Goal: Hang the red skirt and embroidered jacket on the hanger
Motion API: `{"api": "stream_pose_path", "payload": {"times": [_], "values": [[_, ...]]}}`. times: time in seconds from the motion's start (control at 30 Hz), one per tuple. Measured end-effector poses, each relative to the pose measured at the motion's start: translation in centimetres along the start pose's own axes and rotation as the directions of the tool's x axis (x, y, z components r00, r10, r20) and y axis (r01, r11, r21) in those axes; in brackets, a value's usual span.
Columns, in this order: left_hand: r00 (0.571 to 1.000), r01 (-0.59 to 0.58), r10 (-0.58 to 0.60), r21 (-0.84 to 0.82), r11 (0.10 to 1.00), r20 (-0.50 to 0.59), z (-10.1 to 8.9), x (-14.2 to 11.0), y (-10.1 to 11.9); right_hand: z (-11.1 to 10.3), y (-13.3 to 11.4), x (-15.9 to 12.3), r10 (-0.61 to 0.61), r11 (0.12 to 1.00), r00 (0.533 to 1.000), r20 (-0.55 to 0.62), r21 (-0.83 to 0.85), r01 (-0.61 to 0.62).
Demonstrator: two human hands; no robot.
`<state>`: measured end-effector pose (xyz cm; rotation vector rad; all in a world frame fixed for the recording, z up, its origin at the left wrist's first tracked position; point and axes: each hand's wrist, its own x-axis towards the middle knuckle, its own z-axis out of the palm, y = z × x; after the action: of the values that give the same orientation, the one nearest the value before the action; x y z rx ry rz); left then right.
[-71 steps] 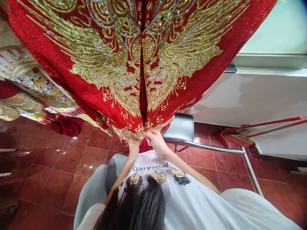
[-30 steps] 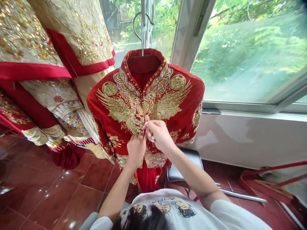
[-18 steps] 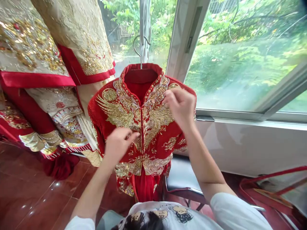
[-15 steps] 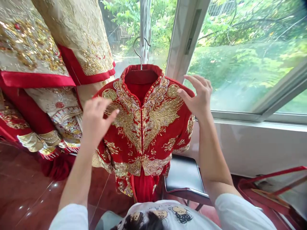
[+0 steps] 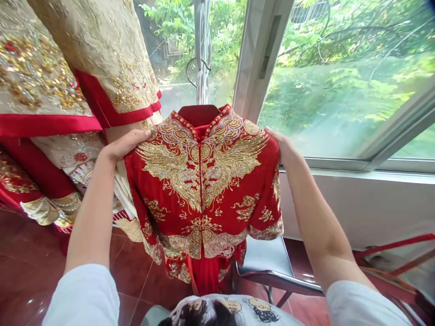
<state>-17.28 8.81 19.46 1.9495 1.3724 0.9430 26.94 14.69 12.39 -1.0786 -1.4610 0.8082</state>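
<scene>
A red short-sleeved jacket (image 5: 176,190) with gold and silver embroidery and a stand-up collar faces me. It hangs on a hanger (image 5: 199,114) whose metal hook rises toward a pale ornate pole. My left hand (image 5: 124,144) grips the jacket at its left-side shoulder, thumb on top in front. On the opposite shoulder my right hand (image 5: 279,141) has hold of the cloth, most of its fingers hidden behind the fabric. Below the hem shows a red pleated skirt (image 5: 208,274).
Cream and gold embroidered garments with red borders (image 5: 115,86) hang at the left. A chair with a dark seat (image 5: 268,258) stands behind the jacket, below the window frame (image 5: 258,77). A red-framed object (image 5: 394,246) lies at the lower right. The floor is red tile.
Both hands moved outward from in front of the jacket onto its shoulders and took hold of them. The jacket's shoulders are spread wider, and its collar sits lower around the hanger.
</scene>
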Motion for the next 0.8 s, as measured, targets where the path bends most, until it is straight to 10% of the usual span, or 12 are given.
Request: {"api": "stream_pose_path", "payload": {"times": [0.13,0.27,0.3,0.47,0.8], "values": [[0.923,-0.098,0.215,0.345,0.933,-0.318,2.1,-1.8,0.2,0.4,0.1,-1.7,-0.195,0.973,0.947,-0.256,-0.173,0.154],[0.551,-0.008,0.577,0.687,0.727,-0.604,7.6,-4.7,1.4,4.1,-3.3,-7.0,-0.562,0.815,0.551,-0.617,-0.528,0.239],[0.529,0.005,0.605,0.716,0.699,-0.595,9.3,-5.1,1.8,5.8,-4.4,-8.4,-0.567,0.815,0.540,-0.622,-0.521,0.256],[0.625,-0.080,0.608,0.735,0.674,-0.490,14.9,-4.9,3.8,14.7,-7.9,-11.3,-0.319,0.943,0.930,-0.183,-0.159,0.292],[0.572,-0.076,0.563,0.645,0.761,-0.596,14.8,-3.9,4.5,18.4,-4.0,-11.2,-0.056,0.962,0.997,-0.051,0.263,0.068]]}}
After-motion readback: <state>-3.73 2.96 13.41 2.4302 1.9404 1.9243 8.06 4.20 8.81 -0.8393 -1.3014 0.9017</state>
